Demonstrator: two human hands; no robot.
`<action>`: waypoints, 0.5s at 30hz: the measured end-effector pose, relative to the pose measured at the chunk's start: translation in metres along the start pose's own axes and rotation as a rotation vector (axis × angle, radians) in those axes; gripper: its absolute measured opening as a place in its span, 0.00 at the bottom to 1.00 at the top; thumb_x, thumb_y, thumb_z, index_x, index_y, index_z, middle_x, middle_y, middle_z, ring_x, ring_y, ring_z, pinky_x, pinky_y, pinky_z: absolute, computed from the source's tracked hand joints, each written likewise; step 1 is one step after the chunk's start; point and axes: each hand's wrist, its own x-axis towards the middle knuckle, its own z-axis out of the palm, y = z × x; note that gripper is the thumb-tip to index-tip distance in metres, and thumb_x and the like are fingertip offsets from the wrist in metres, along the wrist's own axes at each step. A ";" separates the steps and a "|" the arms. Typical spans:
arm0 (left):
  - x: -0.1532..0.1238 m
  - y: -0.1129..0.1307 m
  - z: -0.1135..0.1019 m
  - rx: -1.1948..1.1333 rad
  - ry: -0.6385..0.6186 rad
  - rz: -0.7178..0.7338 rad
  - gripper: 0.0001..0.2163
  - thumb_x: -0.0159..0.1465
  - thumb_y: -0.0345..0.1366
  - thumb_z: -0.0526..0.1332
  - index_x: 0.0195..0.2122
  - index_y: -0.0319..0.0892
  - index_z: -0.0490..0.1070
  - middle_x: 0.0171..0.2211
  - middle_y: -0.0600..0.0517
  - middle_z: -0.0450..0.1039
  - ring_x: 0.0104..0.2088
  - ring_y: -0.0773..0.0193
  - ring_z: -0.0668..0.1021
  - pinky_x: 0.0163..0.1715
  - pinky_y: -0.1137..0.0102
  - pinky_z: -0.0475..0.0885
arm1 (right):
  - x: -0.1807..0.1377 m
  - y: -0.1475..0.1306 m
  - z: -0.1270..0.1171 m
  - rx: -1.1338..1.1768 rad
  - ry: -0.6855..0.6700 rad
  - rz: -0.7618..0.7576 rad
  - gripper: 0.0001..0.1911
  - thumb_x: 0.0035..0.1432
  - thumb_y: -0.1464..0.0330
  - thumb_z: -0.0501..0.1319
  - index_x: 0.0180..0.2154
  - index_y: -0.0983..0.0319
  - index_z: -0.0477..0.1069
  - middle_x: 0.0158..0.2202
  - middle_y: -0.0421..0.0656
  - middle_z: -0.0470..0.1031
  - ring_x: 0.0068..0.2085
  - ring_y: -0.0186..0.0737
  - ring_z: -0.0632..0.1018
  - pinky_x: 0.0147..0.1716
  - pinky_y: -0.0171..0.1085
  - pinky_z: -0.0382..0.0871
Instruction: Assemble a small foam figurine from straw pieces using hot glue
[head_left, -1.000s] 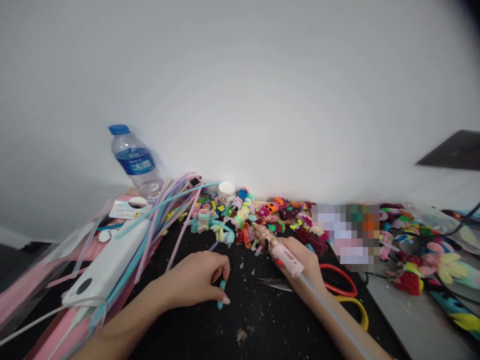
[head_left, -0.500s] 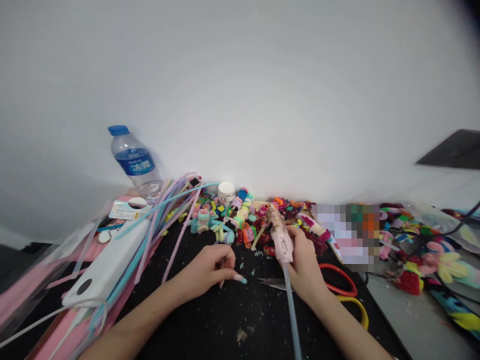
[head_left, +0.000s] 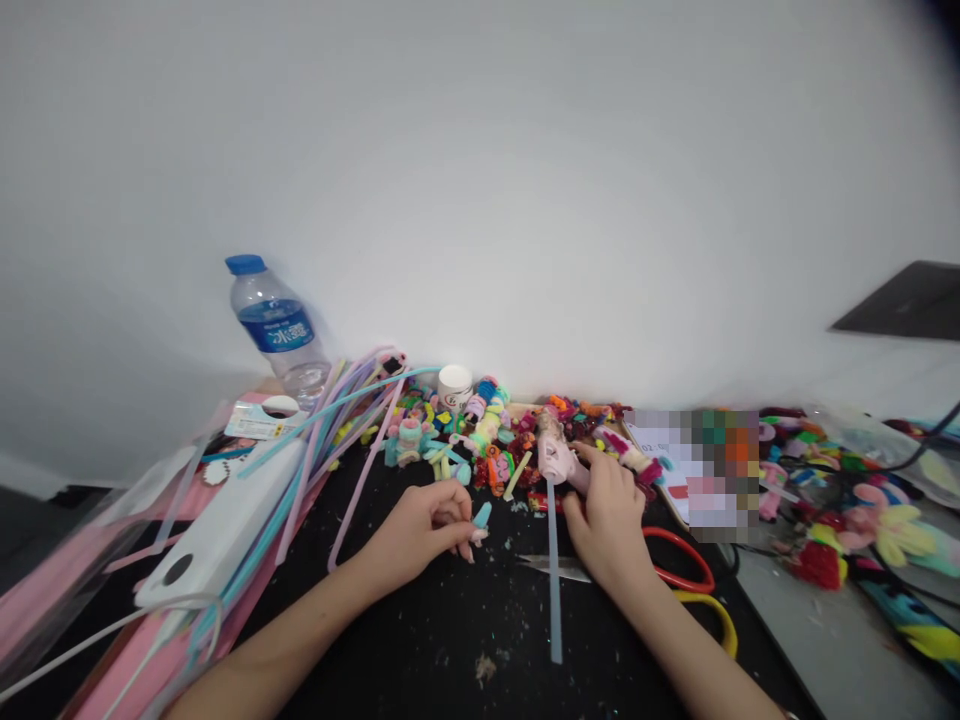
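Observation:
My left hand (head_left: 424, 527) rests on the black tabletop (head_left: 420, 640) with its fingers pinched on a small light-blue fuzzy piece (head_left: 481, 516). My right hand (head_left: 609, 510) is wrapped round a pink glue gun (head_left: 556, 455), nozzle pointing away toward the pile of colourful pipe-cleaner figures (head_left: 480, 435). A translucent glue stick (head_left: 553, 570) juts from the gun's rear toward me. The two hands lie about a hand's width apart.
A water bottle (head_left: 276, 325) stands at the back left by the wall. Long pastel pipe cleaners (head_left: 330, 430) and a white box (head_left: 217, 520) lie left. Red-handled scissors (head_left: 660, 565) and yellow-handled ones (head_left: 712, 615) lie under my right forearm. More craft toys (head_left: 862, 500) crowd the right.
My right hand swung the glue gun upright and farther from me, so its stick now points straight back. My left hand lifted the blue piece and shifted right toward the gun.

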 end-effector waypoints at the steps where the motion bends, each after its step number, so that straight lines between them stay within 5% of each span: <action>1: 0.000 0.000 0.000 -0.004 0.002 0.003 0.08 0.55 0.32 0.64 0.26 0.40 0.63 0.18 0.58 0.71 0.23 0.64 0.78 0.26 0.72 0.70 | 0.000 0.000 -0.002 0.024 0.019 -0.013 0.23 0.52 0.74 0.52 0.51 0.62 0.59 0.51 0.50 0.66 0.50 0.54 0.65 0.45 0.53 0.60; 6: -0.001 0.002 0.005 -0.068 0.018 0.037 0.10 0.54 0.30 0.64 0.31 0.41 0.62 0.19 0.58 0.73 0.21 0.64 0.78 0.26 0.71 0.71 | -0.005 -0.003 -0.014 0.279 0.169 -0.286 0.18 0.56 0.72 0.52 0.49 0.61 0.60 0.49 0.50 0.64 0.51 0.51 0.65 0.48 0.52 0.58; 10: -0.003 0.006 0.012 -0.116 0.015 0.055 0.12 0.55 0.30 0.64 0.40 0.39 0.66 0.21 0.56 0.75 0.22 0.65 0.78 0.28 0.70 0.72 | -0.014 -0.013 -0.021 0.349 0.094 -0.551 0.17 0.54 0.71 0.57 0.47 0.61 0.62 0.47 0.48 0.64 0.50 0.50 0.64 0.49 0.50 0.58; 15: -0.006 0.009 0.020 -0.184 -0.030 0.015 0.07 0.56 0.34 0.64 0.29 0.37 0.68 0.25 0.50 0.76 0.26 0.65 0.78 0.28 0.72 0.70 | -0.020 -0.032 -0.018 0.329 0.003 -0.608 0.14 0.52 0.65 0.64 0.41 0.60 0.67 0.49 0.48 0.64 0.52 0.52 0.62 0.49 0.50 0.58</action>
